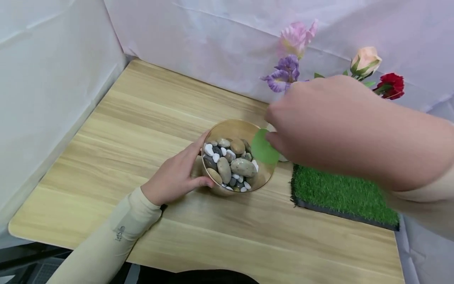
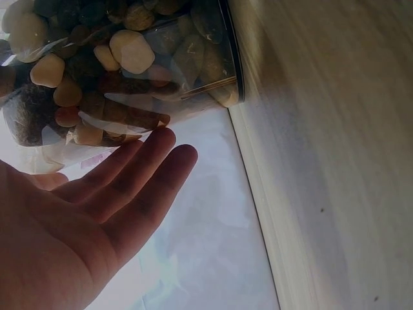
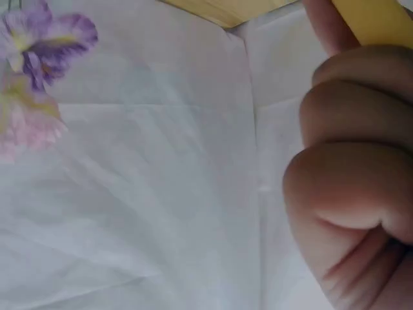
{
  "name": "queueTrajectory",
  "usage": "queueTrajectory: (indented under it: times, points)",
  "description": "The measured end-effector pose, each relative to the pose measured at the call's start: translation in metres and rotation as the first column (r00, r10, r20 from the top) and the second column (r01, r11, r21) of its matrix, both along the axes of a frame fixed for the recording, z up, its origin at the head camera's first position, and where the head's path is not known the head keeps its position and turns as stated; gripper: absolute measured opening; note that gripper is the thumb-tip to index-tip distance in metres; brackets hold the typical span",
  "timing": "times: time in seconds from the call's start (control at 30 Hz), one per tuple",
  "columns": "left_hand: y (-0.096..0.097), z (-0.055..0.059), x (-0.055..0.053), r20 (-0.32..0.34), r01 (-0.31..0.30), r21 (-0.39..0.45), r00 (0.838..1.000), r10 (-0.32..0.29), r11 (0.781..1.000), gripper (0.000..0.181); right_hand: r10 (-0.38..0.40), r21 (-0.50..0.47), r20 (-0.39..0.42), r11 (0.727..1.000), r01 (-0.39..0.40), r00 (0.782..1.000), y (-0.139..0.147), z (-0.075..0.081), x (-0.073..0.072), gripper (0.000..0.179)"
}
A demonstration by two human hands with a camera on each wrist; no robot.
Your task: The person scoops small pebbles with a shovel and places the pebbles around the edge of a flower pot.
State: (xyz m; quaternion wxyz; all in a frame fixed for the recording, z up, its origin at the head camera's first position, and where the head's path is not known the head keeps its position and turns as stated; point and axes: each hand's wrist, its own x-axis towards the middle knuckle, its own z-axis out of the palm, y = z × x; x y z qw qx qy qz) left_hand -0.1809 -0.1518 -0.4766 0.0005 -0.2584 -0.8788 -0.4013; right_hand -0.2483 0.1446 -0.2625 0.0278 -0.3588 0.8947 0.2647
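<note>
A round clear container (image 1: 237, 125) with a gold-toned rim holds several pebbles (image 1: 244, 167), white, grey and brown. My left hand (image 1: 177, 173) rests against its left side, thumb toward the front; in the left wrist view the nearly straight fingers (image 2: 151, 190) touch the container wall. Above the container's right rim, my right hand (image 1: 319, 130) grips a small tool with a rounded green end (image 1: 265, 148). Its yellow part (image 3: 381, 22) shows beside the curled fingers in the right wrist view. Most of the tool is hidden by the hand.
Green artificial turf (image 1: 340, 197) lies to the right on the wooden table (image 1: 142, 118). Behind the right hand stand a purple flower (image 1: 283, 74), a pink flower (image 1: 295, 37), a peach rose (image 1: 366, 61) and a red flower (image 1: 391, 86). White cloth (image 1: 213, 51) hangs behind the table.
</note>
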Motion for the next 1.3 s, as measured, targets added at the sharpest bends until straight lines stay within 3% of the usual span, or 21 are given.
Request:
queueTrajectory:
  times: [0.17, 0.27, 0.4, 0.53, 0.6, 0.7, 0.83, 0.93, 1.03, 1.17, 1.3]
  points:
    - [-0.001, -0.002, -0.001, -0.017, 0.003, 0.012, 1.000, -0.003, 1.000, 0.126, 0.033, 0.119, 0.017, 0.992, -0.035, 0.999, -0.068, 0.004, 0.029, 0.037]
    - [-0.002, -0.003, -0.001, -0.026, 0.010, 0.026, 1.000, -0.009, 1.000, 0.125, -0.013, 0.216, 0.033, 0.976, 0.006, 0.999, -0.096, -0.004, 0.046, 0.041]
    - [-0.002, -0.003, -0.001, -0.030, 0.019, 0.027, 0.999, -0.018, 0.999, 0.124, -0.154, 0.364, 0.051, 0.923, 0.125, 0.987, -0.107, -0.016, 0.049, 0.039]
    - [-0.002, -0.002, -0.002, -0.030, 0.020, 0.023, 0.999, -0.019, 1.000, 0.124, -0.162, 0.417, 0.062, 0.901, 0.121, 0.985, -0.101, -0.021, 0.038, 0.041]
    - [-0.002, -0.002, -0.002, -0.026, 0.015, 0.022, 1.000, -0.014, 1.000, 0.125, -0.140, 0.401, 0.089, 0.911, 0.094, 0.986, -0.099, -0.023, 0.031, 0.043]
    - [-0.003, -0.002, -0.002, -0.010, 0.009, 0.025, 1.000, -0.008, 1.000, 0.125, -0.030, 0.311, 0.157, 0.950, -0.021, 0.987, -0.092, -0.024, 0.017, 0.043]
    - [-0.003, -0.004, -0.002, 0.006, 0.010, 0.029, 1.000, -0.010, 1.000, 0.126, 0.056, 0.180, 0.290, 0.977, -0.112, 0.955, -0.072, -0.019, -0.009, 0.034]
    - [-0.005, -0.003, 0.000, 0.015, 0.007, 0.035, 1.000, -0.008, 0.999, 0.125, -0.022, 0.158, 0.397, 0.986, -0.044, 0.918, -0.058, -0.014, -0.020, 0.027]
    - [-0.006, -0.003, 0.001, 0.016, 0.005, 0.041, 1.000, -0.005, 0.999, 0.125, -0.052, 0.127, 0.441, 0.992, -0.005, 0.896, -0.049, -0.012, -0.024, 0.032]
    - [-0.006, -0.003, 0.001, 0.000, 0.012, 0.053, 1.000, -0.012, 0.999, 0.124, -0.064, 0.085, 0.489, 0.996, 0.025, 0.870, -0.045, -0.011, -0.029, 0.038]
    - [-0.004, -0.004, -0.001, -0.005, 0.027, 0.062, 1.000, -0.027, 0.998, 0.122, -0.073, 0.005, 0.552, 0.996, 0.084, 0.831, -0.032, -0.008, -0.033, 0.043]
